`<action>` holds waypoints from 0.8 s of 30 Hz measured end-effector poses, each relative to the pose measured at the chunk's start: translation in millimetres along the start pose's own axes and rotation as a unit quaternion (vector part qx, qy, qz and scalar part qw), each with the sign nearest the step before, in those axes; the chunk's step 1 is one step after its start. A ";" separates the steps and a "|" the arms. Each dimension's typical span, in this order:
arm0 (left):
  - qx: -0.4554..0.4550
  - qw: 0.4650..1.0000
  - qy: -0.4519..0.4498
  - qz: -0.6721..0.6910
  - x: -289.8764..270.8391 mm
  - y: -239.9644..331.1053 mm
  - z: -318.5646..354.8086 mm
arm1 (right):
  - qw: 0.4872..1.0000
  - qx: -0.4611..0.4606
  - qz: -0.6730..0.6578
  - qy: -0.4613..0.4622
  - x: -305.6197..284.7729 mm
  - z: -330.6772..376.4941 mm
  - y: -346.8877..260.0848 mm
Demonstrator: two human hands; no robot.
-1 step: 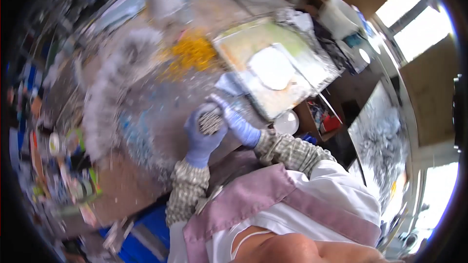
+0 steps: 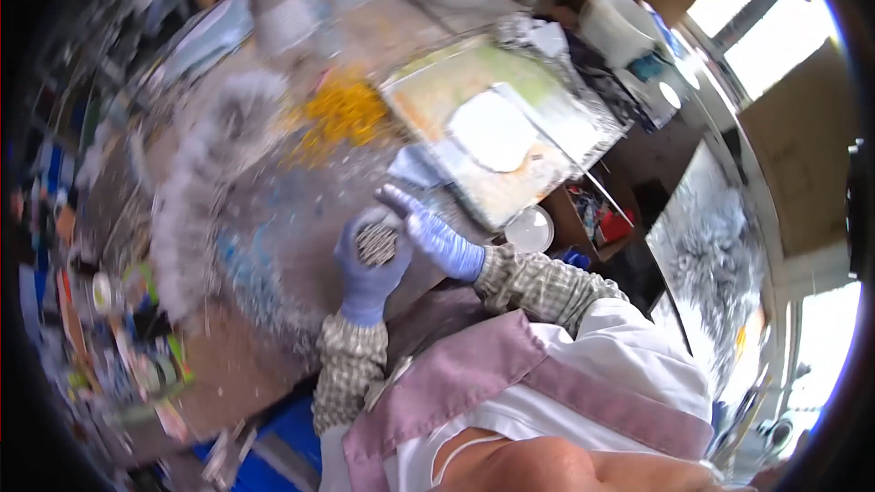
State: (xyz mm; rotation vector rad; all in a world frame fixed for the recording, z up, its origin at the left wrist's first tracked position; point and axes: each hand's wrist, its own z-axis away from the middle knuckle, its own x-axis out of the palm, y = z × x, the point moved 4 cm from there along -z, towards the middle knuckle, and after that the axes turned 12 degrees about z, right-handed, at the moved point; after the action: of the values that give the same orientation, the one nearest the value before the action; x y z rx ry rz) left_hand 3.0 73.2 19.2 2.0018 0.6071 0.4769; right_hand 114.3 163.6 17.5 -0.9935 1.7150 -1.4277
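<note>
Left hand (image 2: 365, 275) cups a small round container (image 2: 375, 242); right hand (image 2: 432, 235) touches its rim.

Gloves on left hand (image 2: 366, 275) and right hand (image 2: 436, 239) — smooth matt bluish rubber; sleeves — woven checked cloth; surface (image 2: 273, 210) — rough, paint-spattered; apron — matt cloth.

likely an art studio, paint-spattered worktable (image 2: 301, 191), canvas (image 2: 720, 264)

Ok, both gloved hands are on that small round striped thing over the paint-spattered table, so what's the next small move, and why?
Probably steady it before anything else. The left hand cups the small round striped object from below, while the right hand only rests its fingers along the upper edge. It hangs above the table, so a firmer right-hand hold seems the sensible first step.
</note>
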 end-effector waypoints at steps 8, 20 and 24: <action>-0.063 0.997 -0.031 0.028 6.5 -17.4 12.7 | 0.863 -0.131 0.297 0.387 -330.3 39.5 -89.3; -0.066 0.991 0.017 -0.112 -3.1 -16.4 24.5 | 0.361 0.337 0.690 0.530 -644.8 104.3 -121.2; -0.076 0.988 0.022 -0.131 1.2 -15.3 21.6 | 0.351 0.348 0.737 0.461 -693.2 117.7 -98.2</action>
State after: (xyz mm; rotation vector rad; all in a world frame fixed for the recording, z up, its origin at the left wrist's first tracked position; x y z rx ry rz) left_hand 12.6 65.5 -4.3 1.7405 0.8248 0.3949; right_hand 557.7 709.0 117.4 1.8738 1.2404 -0.8941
